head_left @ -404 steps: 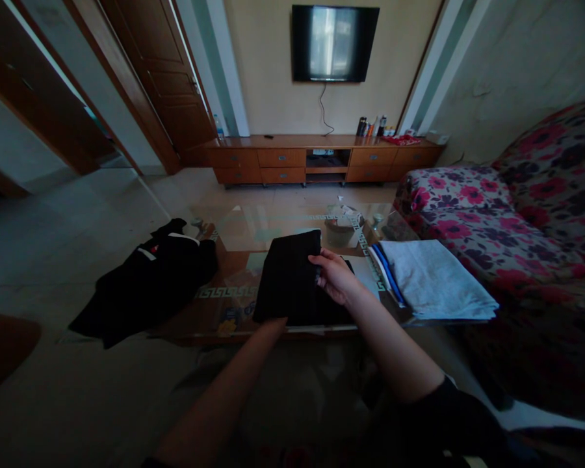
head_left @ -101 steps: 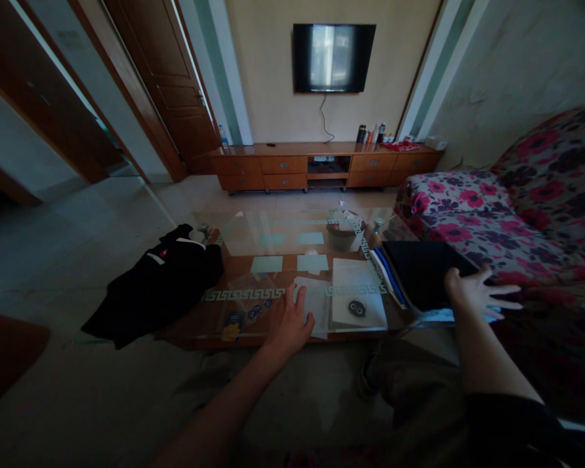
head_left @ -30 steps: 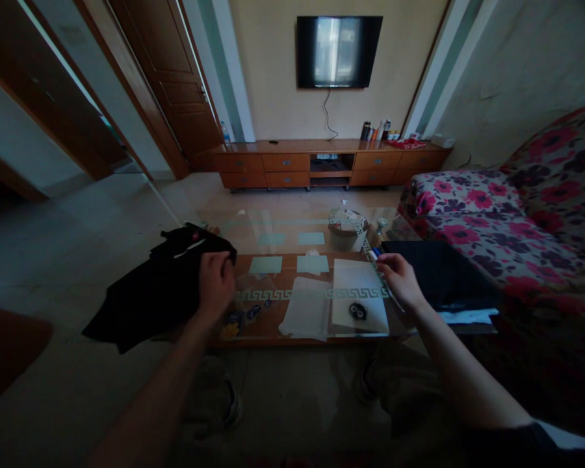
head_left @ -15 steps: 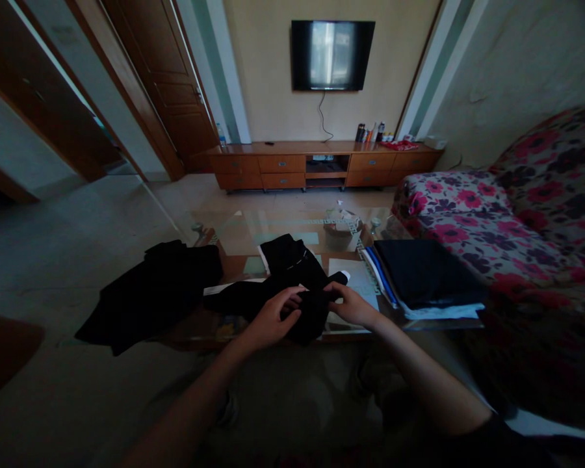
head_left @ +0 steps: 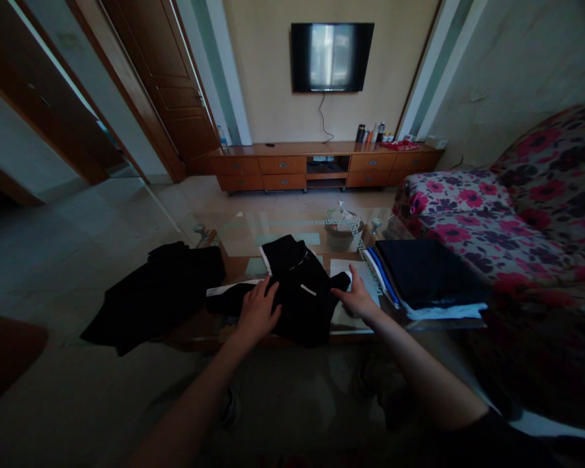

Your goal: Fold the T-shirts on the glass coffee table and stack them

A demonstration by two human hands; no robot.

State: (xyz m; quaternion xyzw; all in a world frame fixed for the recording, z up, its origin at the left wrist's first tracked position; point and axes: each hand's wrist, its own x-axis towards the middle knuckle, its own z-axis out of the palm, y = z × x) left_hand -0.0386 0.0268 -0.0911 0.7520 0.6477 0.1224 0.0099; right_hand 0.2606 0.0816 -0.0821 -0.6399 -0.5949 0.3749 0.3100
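Observation:
A crumpled black garment with white trim [head_left: 298,286] lies on the glass coffee table [head_left: 253,227] in front of me. My left hand [head_left: 257,311] rests flat on its left part, fingers spread. At the garment's right edge my right hand [head_left: 356,296] lies with fingers stretched out, touching the cloth and the paper under it. Neither hand grips anything. A stack of folded clothes [head_left: 428,277], dark on top, sits at the table's right end.
A heap of black clothes [head_left: 151,296] hangs over the table's left end. A small bowl [head_left: 341,233] stands at the back of the table. A floral sofa [head_left: 521,214] is to the right; a TV cabinet [head_left: 322,162] is against the far wall.
My left hand pulled a black garment from the left heap to the table's middle. Both hands then pinched it; now they have spread apart and lie flat on it.

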